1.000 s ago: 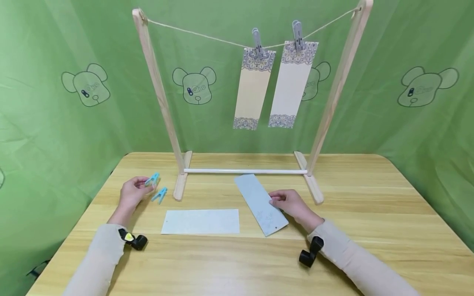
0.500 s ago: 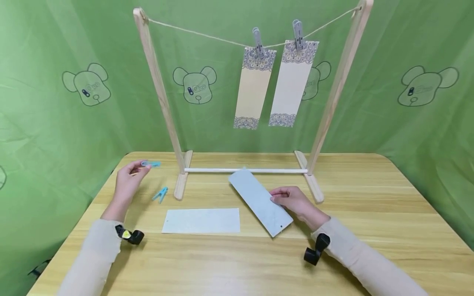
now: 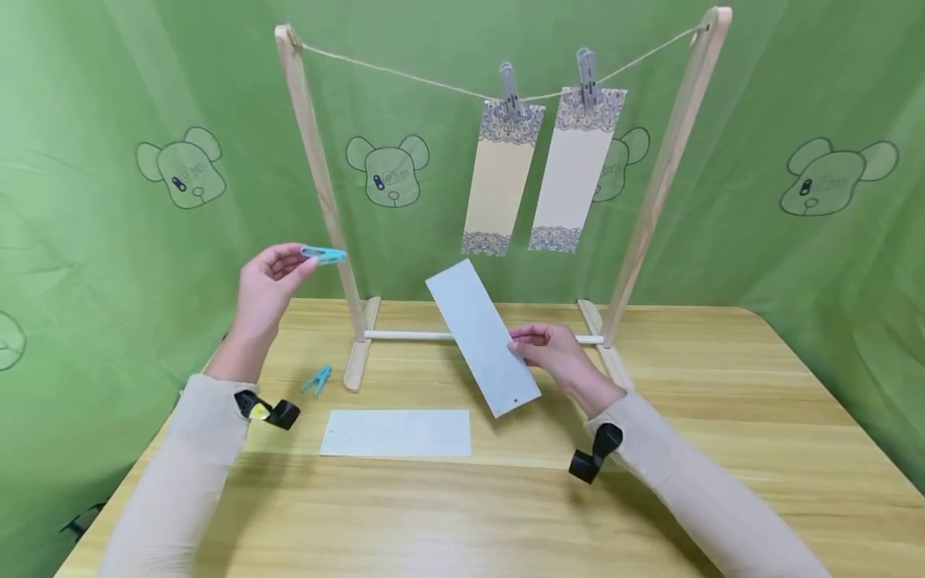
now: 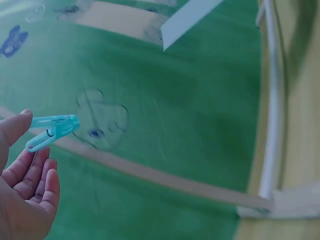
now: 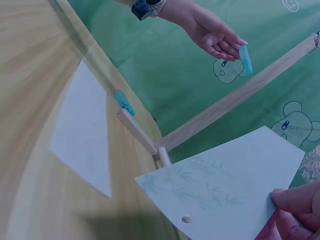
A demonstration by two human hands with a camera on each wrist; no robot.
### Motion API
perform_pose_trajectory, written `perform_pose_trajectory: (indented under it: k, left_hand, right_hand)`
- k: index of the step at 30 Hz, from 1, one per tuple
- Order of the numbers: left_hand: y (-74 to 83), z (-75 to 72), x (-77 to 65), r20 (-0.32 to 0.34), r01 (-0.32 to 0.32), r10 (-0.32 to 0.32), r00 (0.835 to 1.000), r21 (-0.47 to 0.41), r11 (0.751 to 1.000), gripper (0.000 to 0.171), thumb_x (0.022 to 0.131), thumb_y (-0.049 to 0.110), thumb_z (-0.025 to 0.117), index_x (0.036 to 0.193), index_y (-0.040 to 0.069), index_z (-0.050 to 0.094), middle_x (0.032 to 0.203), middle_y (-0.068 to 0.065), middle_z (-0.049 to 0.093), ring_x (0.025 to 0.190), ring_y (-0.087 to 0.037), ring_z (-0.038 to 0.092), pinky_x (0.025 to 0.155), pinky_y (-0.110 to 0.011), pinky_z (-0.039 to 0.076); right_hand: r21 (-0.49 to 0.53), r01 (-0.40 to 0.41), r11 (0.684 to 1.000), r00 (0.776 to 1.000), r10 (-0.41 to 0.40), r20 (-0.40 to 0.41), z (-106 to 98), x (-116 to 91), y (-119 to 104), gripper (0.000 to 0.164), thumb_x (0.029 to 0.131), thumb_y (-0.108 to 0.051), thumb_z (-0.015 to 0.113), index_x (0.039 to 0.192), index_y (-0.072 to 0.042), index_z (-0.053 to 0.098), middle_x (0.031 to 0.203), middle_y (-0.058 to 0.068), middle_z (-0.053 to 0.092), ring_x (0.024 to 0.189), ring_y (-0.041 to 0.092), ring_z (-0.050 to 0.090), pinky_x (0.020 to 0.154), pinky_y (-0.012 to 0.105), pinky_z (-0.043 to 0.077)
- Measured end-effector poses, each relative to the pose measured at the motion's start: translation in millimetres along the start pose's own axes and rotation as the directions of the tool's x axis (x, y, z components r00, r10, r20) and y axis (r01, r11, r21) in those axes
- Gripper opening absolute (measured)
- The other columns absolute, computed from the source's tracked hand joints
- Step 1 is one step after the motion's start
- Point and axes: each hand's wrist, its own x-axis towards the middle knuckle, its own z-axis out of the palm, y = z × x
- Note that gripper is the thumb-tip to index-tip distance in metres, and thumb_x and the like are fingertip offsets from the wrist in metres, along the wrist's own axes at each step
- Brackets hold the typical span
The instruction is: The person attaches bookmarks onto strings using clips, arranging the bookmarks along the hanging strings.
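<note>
A turquoise clothespin (image 4: 54, 128) is pinched between the thumb and fingers of my left hand (image 3: 269, 281), raised beside the rack's left post. My right hand (image 3: 552, 353) grips the right edge of a pale blue bookmark (image 3: 480, 333), lifted off the table and tilted. In the right wrist view a faint leaf print and a punched hole show on this bookmark (image 5: 215, 185). Another pale bookmark (image 3: 396, 433) lies flat on the table. A second turquoise clothespin (image 3: 317, 380) rests on the table by the rack's left foot.
A wooden rack (image 3: 318, 152) with a string (image 3: 405, 74) stands at the back. Two grey clothespins (image 3: 510, 92) hold a cream bookmark (image 3: 499, 181) and a white bookmark (image 3: 578, 177) on the string's right half. A green curtain (image 3: 405, 257) surrounds the wooden table (image 3: 462, 514).
My left hand has picked up one turquoise clothespin and risen from the table. My right hand has lifted the pale bookmark off the table, up and slightly left.
</note>
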Motion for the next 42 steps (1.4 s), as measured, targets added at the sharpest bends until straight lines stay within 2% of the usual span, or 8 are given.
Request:
perform_pose_trajectory:
  k: [6, 10, 18, 25, 29, 34, 42]
  left_hand:
    - [28.8, 23.8, 14.9, 0.045, -0.034, 0.037, 0.998, -0.056, 0.998, 0.023, 0.083, 0.01, 0.072, 0.103, 0.008, 0.064, 0.094, 0.003, 0.066, 0.091, -0.009, 0.061, 0.085, -0.015, 0.05]
    - [46.3, 38.2, 25.4, 0.063, -0.043, 0.048, 0.997, -0.077, 0.996, 0.025, 0.084, 0.011, 0.071, 0.107, 0.006, 0.065, 0.095, 0.001, 0.067, 0.088, -0.01, 0.061, 0.082, -0.016, 0.052]
    - [77.9, 61.2, 45.0, 0.054, -0.016, 0.023, 0.998, -0.126, 0.992, 0.027, 0.085, 0.012, 0.069, 0.11, 0.004, 0.064, 0.096, -0.001, 0.067, 0.085, -0.01, 0.061, 0.081, -0.019, 0.053]
    - [101.1, 80.2, 62.3, 0.064, -0.037, 0.048, 0.997, -0.158, 0.987, 0.027, 0.087, 0.01, 0.067, 0.113, 0.002, 0.063, 0.094, -0.003, 0.068, 0.085, -0.013, 0.063, 0.083, -0.023, 0.052]
    - [114.5, 88.9, 72.7, 0.055, -0.045, 0.056, 0.997, -0.176, 0.983, 0.026, 0.087, 0.008, 0.067, 0.111, 0.002, 0.064, 0.092, -0.002, 0.068, 0.083, -0.013, 0.063, 0.082, -0.023, 0.052]
    - [133.2, 98.9, 82.5, 0.044, -0.037, 0.045, 0.998, -0.18, 0.983, 0.024, 0.086, 0.007, 0.067, 0.109, 0.003, 0.065, 0.093, -0.002, 0.069, 0.082, -0.013, 0.063, 0.08, -0.022, 0.052]
    - [157.9, 113.6, 99.4, -0.004, 0.018, -0.018, 1.0, -0.149, 0.989, 0.022, 0.085, 0.008, 0.068, 0.107, 0.005, 0.066, 0.096, -0.004, 0.069, 0.08, -0.011, 0.062, 0.074, -0.017, 0.052]
  right_hand:
    - [0.024, 0.056, 0.998, 0.998, -0.055, -0.019, 8, 12, -23, 0.03, 0.087, 0.001, 0.063, 0.115, 0.01, 0.057, 0.082, -0.006, 0.065, 0.073, 0.008, 0.061, 0.069, 0.023, 0.056]
    - [0.049, 0.104, 0.993, 0.994, -0.102, -0.036, 11, 20, -38, 0.029, 0.086, 0.003, 0.064, 0.113, 0.01, 0.058, 0.081, -0.005, 0.065, 0.072, 0.008, 0.062, 0.07, 0.025, 0.057]
    - [0.09, 0.158, 0.983, 0.985, -0.15, -0.09, 17, 36, -67, 0.027, 0.085, 0.002, 0.066, 0.112, 0.005, 0.06, 0.088, 0.003, 0.067, 0.076, 0.009, 0.063, 0.073, 0.026, 0.058]
    - [0.107, 0.215, 0.971, 0.971, -0.201, -0.127, 19, 48, -88, 0.027, 0.084, 0.001, 0.068, 0.11, 0.004, 0.062, 0.084, -0.002, 0.066, 0.075, 0.009, 0.062, 0.07, 0.023, 0.057]
    - [0.125, 0.235, 0.964, 0.965, -0.215, -0.15, 21, 52, -97, 0.025, 0.084, 0.0, 0.068, 0.108, 0.003, 0.063, 0.085, 0.0, 0.066, 0.075, 0.01, 0.062, 0.068, 0.022, 0.056]
    - [0.147, 0.231, 0.962, 0.962, -0.204, -0.179, 22, 59, -107, 0.023, 0.084, -0.001, 0.069, 0.106, -0.001, 0.064, 0.086, 0.001, 0.066, 0.076, 0.011, 0.062, 0.071, 0.023, 0.056]
    - [0.168, 0.23, 0.959, 0.959, -0.193, -0.207, 25, 71, -118, 0.021, 0.083, -0.001, 0.069, 0.104, -0.002, 0.065, 0.087, 0.001, 0.066, 0.076, 0.011, 0.063, 0.073, 0.024, 0.057]
